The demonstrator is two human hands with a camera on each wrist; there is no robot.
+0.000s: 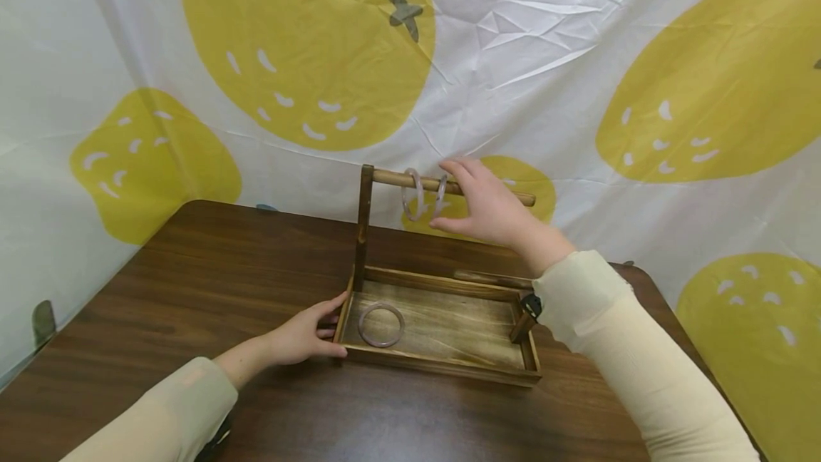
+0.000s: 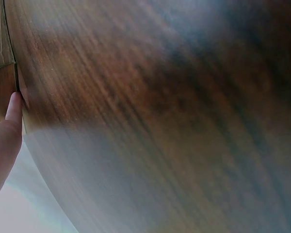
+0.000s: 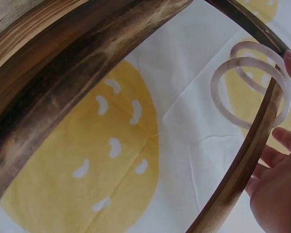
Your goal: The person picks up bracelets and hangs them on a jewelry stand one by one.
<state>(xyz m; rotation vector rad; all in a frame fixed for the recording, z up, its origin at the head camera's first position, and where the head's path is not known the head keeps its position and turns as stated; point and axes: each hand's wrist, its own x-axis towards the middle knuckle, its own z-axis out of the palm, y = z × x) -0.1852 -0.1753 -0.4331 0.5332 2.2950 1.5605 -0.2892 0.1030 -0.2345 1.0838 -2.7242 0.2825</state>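
Note:
A dark wooden rack [image 1: 363, 234] has a tray base and a round bar [image 1: 394, 178] held by an upright at its left end. On the bar hang two pale lilac bangles [image 1: 412, 194] [image 3: 218, 92]. My right hand [image 1: 490, 205] is at the bar, thumb and fingers apart on either side of the right-hand bangle; contact with it is unclear. A third bangle [image 1: 363, 326] lies flat in the tray's left part. My left hand [image 1: 298, 334] holds the tray's left end, thumb at the front corner; in the left wrist view one finger [image 2: 13, 109] lies straight against the wood.
The rack stands on a dark brown wooden table [image 1: 256, 255]. Behind it hangs a white cloth [image 1: 308, 177] printed with yellow fruit. A short post [image 1: 522, 326] rises at the tray's right end, near my right sleeve [image 1: 596, 305].

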